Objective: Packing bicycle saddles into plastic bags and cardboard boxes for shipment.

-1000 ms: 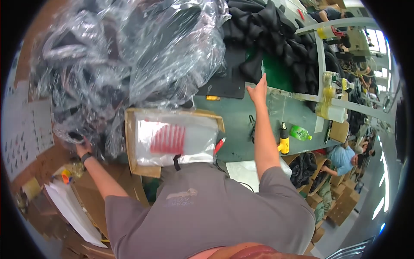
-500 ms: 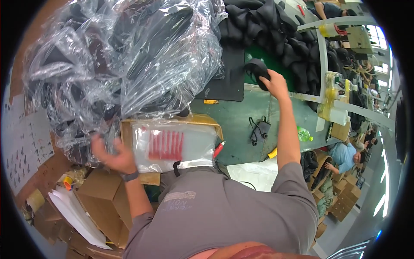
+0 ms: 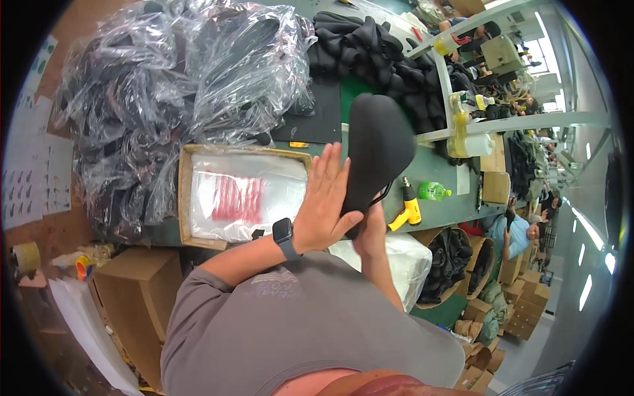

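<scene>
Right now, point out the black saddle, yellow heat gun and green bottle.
Black saddle [image 3: 379,142]: head view, middle of its broad end.
Yellow heat gun [image 3: 411,210]: head view, its body.
Green bottle [image 3: 432,191]: head view, its side.

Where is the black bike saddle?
The head view shows the saddle just right of centre, its narrow end at the right hand, with the yellow heat gun to its lower right.

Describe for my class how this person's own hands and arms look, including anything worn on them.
The left hand and right hand are ungloved. The left wrist wears a watch with a dark, rounded rectangular face and a dark grey band; no watch shows on the right wrist. The grey-brown shirt has short sleeves, leaving the forearms uncovered.
</scene>
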A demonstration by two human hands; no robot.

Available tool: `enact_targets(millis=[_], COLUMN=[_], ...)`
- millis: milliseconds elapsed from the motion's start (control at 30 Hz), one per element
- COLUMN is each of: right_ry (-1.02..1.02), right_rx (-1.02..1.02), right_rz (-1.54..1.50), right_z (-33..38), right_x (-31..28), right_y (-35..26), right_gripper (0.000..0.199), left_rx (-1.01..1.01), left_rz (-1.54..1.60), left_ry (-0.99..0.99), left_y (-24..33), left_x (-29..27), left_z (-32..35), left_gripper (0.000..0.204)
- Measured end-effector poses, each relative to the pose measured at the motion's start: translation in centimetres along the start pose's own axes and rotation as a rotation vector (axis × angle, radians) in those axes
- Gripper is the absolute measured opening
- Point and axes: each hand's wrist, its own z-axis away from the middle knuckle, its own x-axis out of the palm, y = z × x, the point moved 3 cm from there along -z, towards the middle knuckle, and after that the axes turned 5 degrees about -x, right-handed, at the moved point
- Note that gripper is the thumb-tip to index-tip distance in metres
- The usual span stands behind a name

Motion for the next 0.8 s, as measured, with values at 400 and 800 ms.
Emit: enact_targets(millis=[400,800], right_ry=[-0.45,-0.221], right_rx=[0.639,0.08], right_rz=[-0.767,-0.16], right_z=[11.4,13.3], right_x=[0.4,-4.8], right_y=[0.4,-1.2], right_gripper=[0.085,0.088], left_rx=[0.194,-0.532], left_rz=[-0.242,-0.558], left_ry=[-0.194,-0.192], left_y=[0.9,-25.6], left_x=[-3.4,10.9], left_z=[-6.2,21.5], left_gripper=[0.033,0.031])
